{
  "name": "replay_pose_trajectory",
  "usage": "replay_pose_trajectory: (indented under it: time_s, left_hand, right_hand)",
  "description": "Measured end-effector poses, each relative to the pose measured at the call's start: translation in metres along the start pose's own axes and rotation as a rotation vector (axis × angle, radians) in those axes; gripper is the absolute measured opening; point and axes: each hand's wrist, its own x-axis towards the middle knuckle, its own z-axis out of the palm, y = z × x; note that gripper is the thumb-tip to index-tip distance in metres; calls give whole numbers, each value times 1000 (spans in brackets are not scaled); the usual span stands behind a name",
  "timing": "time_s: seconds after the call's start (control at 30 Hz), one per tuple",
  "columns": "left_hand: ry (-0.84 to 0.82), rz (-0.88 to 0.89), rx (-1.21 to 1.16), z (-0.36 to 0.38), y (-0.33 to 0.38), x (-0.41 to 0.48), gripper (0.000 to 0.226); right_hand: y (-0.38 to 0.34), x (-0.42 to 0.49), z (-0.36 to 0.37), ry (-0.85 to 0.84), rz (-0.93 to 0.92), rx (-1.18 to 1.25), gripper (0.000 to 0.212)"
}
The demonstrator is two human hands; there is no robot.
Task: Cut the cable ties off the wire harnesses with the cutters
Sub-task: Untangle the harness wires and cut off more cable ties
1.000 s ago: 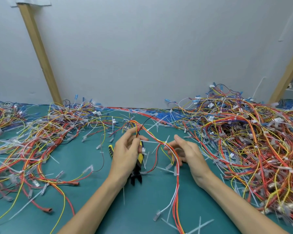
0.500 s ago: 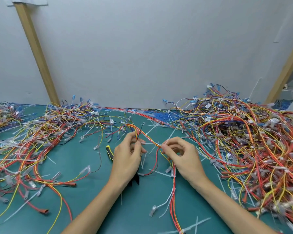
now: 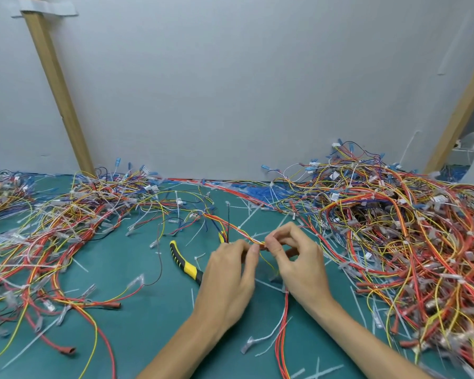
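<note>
An orange, red and yellow wire harness (image 3: 231,227) runs from the left pile to my fingertips and reappears below my wrists. My left hand (image 3: 227,283) pinches it with thumb and forefinger. My right hand (image 3: 298,265) pinches the same bundle right beside the left fingertips, fingers curled. The yellow-and-black cutters (image 3: 182,262) lie on the mat with one handle sticking out to the left of my left hand; their jaws are hidden under that hand, and I cannot tell whether the palm holds them. No cable tie shows at the pinched spot.
Big tangles of harnesses cover the green mat (image 3: 148,324), one pile on the left (image 3: 52,231), a taller pile on the right (image 3: 408,242). Cut white ties (image 3: 266,339) litter the mat. A grey wall and two wooden posts stand behind.
My right hand has moved left and closed its fingers on the harness next to my left fingertips. The left hand stayed over the cutters.
</note>
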Motion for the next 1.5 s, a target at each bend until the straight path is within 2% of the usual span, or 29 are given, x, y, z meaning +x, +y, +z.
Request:
replay_pose_trajectory:
  time_s: [0.1,0.23,0.3,0.37,0.43,0.53,0.6,0.73,0.83,0.97,1.1,1.33,1.5]
  left_hand:
    - [59,-136,-194,0,11,0,30]
    - [93,-324,-425,1,16,0,16]
    - [21,-480,-645,0,14,3,20]
    - [-162,-600,-998,0,17,3,15]
    - [-283,-608,-1136,2,18,2,15]
    - [-276,-581,-1234,3,20,2,30]
    - [-256,-592,-1314,0,19,4,27]
    - [-227,-593,-1336,-1,16,6,26]
    - [-210,-589,-1314,-1,17,6,28]
    - [-170,-591,-1266,1,17,6,9]
    - [-154,-586,-1237,4,18,4,4]
    - [-173,-526,-1336,1,16,7,14]
    - [-135,-526,-1349,5,16,5,7]
  right_hand:
    - [-3,1,2,21,126,178,13]
    - [-5,1,4,-34,269,404,21]
    - [-9,-1,6,-92,319,474,21]
    - [-12,-1,7,-124,351,536,19]
    - [-13,1,5,-153,392,606,16]
    - [-12,5,-1,-201,444,668,18]
    - [-13,6,-1,-182,448,677,20]
    - [-10,7,-1,-103,444,681,17]
    - [-9,7,-2,-122,452,661,13]
    - [-9,7,-2,-135,450,646,16]
    - [-6,7,0,-138,431,605,12]
    - [-4,5,2,-177,413,491,19]
    - [-3,4,8,-135,335,426,24]
